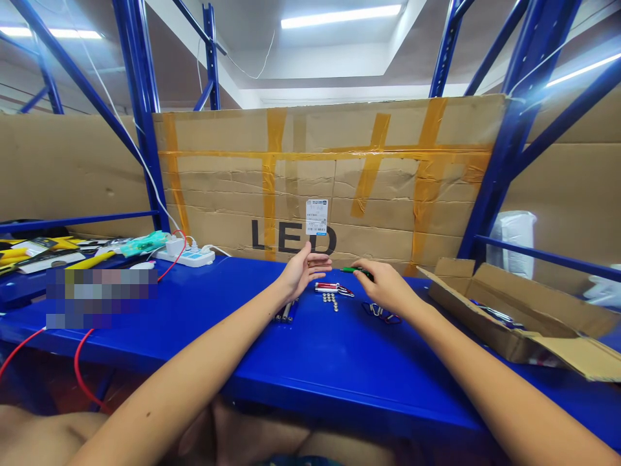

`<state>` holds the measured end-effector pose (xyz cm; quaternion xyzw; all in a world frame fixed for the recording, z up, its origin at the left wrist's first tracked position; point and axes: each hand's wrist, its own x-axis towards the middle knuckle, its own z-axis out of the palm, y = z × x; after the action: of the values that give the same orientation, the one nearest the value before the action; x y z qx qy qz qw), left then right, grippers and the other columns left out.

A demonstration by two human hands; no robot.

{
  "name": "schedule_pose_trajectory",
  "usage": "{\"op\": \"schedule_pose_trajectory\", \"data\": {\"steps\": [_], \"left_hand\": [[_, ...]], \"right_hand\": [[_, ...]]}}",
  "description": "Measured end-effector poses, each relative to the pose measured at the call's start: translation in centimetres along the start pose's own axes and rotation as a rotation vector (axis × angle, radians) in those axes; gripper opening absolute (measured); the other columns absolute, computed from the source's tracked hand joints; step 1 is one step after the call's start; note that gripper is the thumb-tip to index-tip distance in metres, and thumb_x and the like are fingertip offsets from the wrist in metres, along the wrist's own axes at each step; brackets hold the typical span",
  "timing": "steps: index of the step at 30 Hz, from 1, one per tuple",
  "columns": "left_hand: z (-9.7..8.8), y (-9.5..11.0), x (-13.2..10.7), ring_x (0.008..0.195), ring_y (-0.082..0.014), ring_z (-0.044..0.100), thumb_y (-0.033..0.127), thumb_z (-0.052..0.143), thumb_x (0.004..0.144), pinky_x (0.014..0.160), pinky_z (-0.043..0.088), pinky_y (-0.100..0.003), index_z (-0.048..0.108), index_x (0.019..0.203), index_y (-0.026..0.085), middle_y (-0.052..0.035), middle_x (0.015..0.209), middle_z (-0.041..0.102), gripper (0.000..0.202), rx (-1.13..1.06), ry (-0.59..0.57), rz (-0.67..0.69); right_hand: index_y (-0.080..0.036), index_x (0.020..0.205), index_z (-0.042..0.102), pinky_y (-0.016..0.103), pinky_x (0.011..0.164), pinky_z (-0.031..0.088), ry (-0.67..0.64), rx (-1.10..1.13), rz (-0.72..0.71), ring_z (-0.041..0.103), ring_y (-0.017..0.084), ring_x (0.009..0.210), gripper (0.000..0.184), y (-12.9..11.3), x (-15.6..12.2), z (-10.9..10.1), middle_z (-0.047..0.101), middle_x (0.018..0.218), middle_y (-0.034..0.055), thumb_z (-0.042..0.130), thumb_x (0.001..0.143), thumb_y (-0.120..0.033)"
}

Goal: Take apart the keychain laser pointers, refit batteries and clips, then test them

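Note:
My left hand hovers over the blue table with fingers stretched out and apart, holding nothing. Just below it lie a few thin metal tubes. My right hand is closed in a pinch on a small green pen-like object. Between the hands lie a red and silver keychain light and several small button batteries. Dark key rings lie under my right wrist.
A taped cardboard sheet marked LED stands behind the table. An open cardboard box sits at the right. A white power strip with red wire and assorted tools lie at the left. Blue rack posts frame the bench.

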<state>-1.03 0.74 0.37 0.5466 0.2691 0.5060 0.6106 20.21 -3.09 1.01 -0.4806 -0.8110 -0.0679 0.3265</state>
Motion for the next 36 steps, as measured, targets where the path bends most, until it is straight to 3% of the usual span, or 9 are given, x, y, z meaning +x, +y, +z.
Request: {"op": "schedule_pose_trajectory", "data": {"steps": [3, 6, 10, 14, 18, 23, 28, 36], "left_hand": [[-0.2, -0.4, 0.1, 0.094, -0.0239, 0.065, 0.048, 0.054, 0.087, 0.090, 0.047, -0.039, 0.068, 0.091, 0.012, -0.0139, 0.100, 0.071, 0.039, 0.359, 0.056, 0.163], [-0.1, -0.9, -0.2, 0.091, -0.0208, 0.064, 0.029, 0.064, 0.079, 0.087, 0.047, -0.034, 0.069, 0.094, 0.013, -0.0096, 0.096, 0.071, 0.022, 0.696, -0.006, 0.351], [0.3, -1.2, -0.6, 0.084, -0.0177, 0.064, 0.021, 0.060, 0.079, 0.079, 0.049, -0.029, 0.068, 0.094, 0.013, -0.0071, 0.092, 0.071, 0.019, 0.787, -0.118, 0.407], [0.0, -1.2, -0.3, 0.083, -0.0169, 0.064, 0.019, 0.060, 0.078, 0.077, 0.049, -0.028, 0.068, 0.091, 0.014, -0.0058, 0.089, 0.072, 0.016, 0.832, -0.062, 0.441], [-0.9, -1.4, 0.9, 0.079, -0.0161, 0.064, 0.020, 0.060, 0.077, 0.073, 0.048, -0.026, 0.069, 0.087, 0.014, -0.0044, 0.084, 0.072, 0.015, 0.882, -0.019, 0.430], [-2.6, -1.9, 3.3, 0.075, -0.0159, 0.064, 0.018, 0.059, 0.075, 0.068, 0.046, -0.025, 0.069, 0.085, 0.013, -0.0045, 0.080, 0.071, 0.014, 0.984, -0.021, 0.379], [-3.7, -2.8, 5.6, 0.077, -0.0170, 0.064, 0.015, 0.060, 0.073, 0.071, 0.048, -0.027, 0.071, 0.084, 0.014, -0.0055, 0.081, 0.072, 0.015, 1.117, 0.007, 0.304], [-4.4, -3.8, 6.6, 0.081, -0.0187, 0.066, 0.015, 0.061, 0.072, 0.077, 0.049, -0.027, 0.074, 0.084, 0.014, -0.0070, 0.085, 0.073, 0.017, 1.179, 0.025, 0.160]], "right_hand": [[-0.020, 0.102, 0.068, 0.035, 0.086, 0.047, -0.035, 0.072, -0.027, 0.065, 0.023, 0.098, 0.025, 0.7, 0.2, 0.4, 0.072, 0.106, 0.0072, 0.046, 0.092, -0.026], [-0.021, 0.104, 0.069, 0.034, 0.088, 0.047, -0.047, 0.200, -0.083, 0.065, 0.021, 0.097, 0.025, 1.0, 0.3, 0.8, 0.072, 0.105, 0.0061, 0.047, 0.092, -0.027], [-0.019, 0.108, 0.068, 0.031, 0.073, 0.050, -0.101, 0.328, -0.060, 0.066, 0.017, 0.074, 0.028, 0.8, 0.3, 1.4, 0.072, 0.094, 0.0060, 0.048, 0.091, -0.032], [-0.018, 0.115, 0.057, 0.028, 0.055, 0.049, -0.141, 0.492, 0.051, 0.057, 0.012, 0.050, 0.031, 1.2, 0.5, 1.9, 0.066, 0.072, 0.0005, 0.051, 0.088, -0.031], [-0.020, 0.101, 0.047, 0.025, 0.048, 0.047, -0.106, 0.681, 0.192, 0.058, 0.014, 0.051, 0.023, 2.1, 1.3, 2.7, 0.060, 0.065, -0.0036, 0.054, 0.079, -0.021], [-0.019, 0.080, 0.049, 0.024, 0.052, 0.046, -0.116, 0.501, 0.220, 0.058, 0.013, 0.053, 0.008, 3.6, 3.2, 4.1, 0.060, 0.062, -0.0017, 0.057, 0.078, -0.020], [-0.015, 0.078, 0.062, 0.025, 0.066, 0.042, -0.111, 0.071, 0.142, 0.059, 0.015, 0.073, 0.003, 4.6, 5.2, 5.4, 0.068, 0.079, 0.0045, 0.062, 0.076, -0.016], [-0.013, 0.096, 0.073, 0.023, 0.076, 0.042, -0.255, -0.029, 0.152, 0.063, 0.019, 0.089, 0.027, 4.3, 5.2, 6.6, 0.073, 0.098, 0.0101, 0.052, 0.079, -0.008]]}}
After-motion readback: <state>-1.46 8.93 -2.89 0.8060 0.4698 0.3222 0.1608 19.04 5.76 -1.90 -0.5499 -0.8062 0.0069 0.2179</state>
